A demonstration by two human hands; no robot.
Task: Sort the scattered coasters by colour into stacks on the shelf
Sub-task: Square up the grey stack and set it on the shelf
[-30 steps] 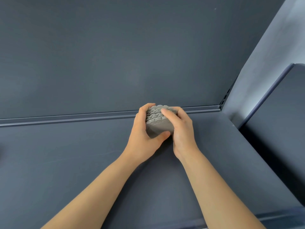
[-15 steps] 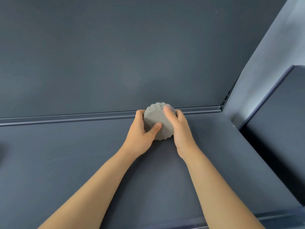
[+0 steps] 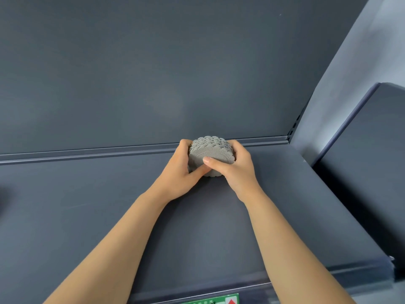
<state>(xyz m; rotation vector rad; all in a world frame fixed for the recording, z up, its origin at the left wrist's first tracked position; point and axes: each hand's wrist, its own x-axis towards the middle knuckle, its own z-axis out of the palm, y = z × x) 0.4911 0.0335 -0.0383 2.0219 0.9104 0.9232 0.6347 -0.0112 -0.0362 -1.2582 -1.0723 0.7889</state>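
The left grip [image 3: 178, 173] and right grip [image 3: 237, 170] clasp the grey coaster stack [image 3: 209, 151] between them, tilted, low over the shelf [image 3: 219, 233] near its back wall. Placing seems under way; next the stack needs laying flat before both release.

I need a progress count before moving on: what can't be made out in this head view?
- Head view: how many coasters the grey stack holds; the left hand and right hand cover its sides.
- Head view: whether it rests flat on the shelf; the hands hide its lower edge.
- Head view: the green label, cut off by the bottom edge.
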